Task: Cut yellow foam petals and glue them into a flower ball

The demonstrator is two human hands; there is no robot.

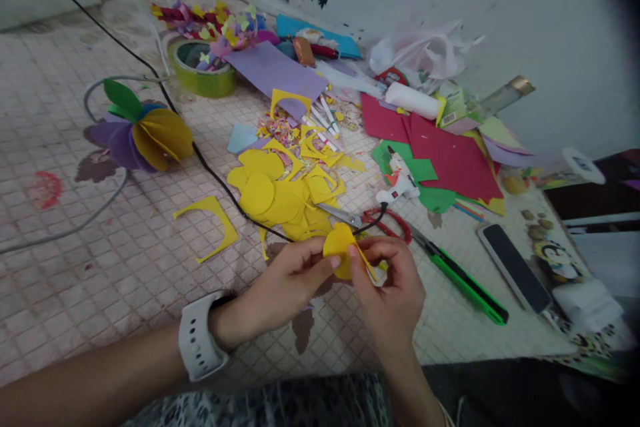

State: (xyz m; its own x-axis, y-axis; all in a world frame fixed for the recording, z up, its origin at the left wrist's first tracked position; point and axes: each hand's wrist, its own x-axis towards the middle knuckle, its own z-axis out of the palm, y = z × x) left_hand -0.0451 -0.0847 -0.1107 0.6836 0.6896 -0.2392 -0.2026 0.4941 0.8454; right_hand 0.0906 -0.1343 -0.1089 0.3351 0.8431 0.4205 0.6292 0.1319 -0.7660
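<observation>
Between my two hands is a yellow paper circle [341,240], partly folded over at its right side. My left hand [300,273] pinches its left edge between thumb and fingers. My right hand [393,283] grips the folded right part, the thumb pressing on the front. Just beyond lies a heap of yellow paper circles [280,197]. Scissors with red handles [390,220] rest behind my right hand, their blades touching the heap. A white hot glue gun [399,188] sits farther back, its black cord running behind my hands.
A green utility knife [467,285] and a phone [515,267] lie to the right. Red paper sheets [445,150] and green paper [430,170] are behind. At left stand a purple-and-yellow paper ball [160,137] and a roll of tape [205,80]. A black cord [135,53] crosses the table.
</observation>
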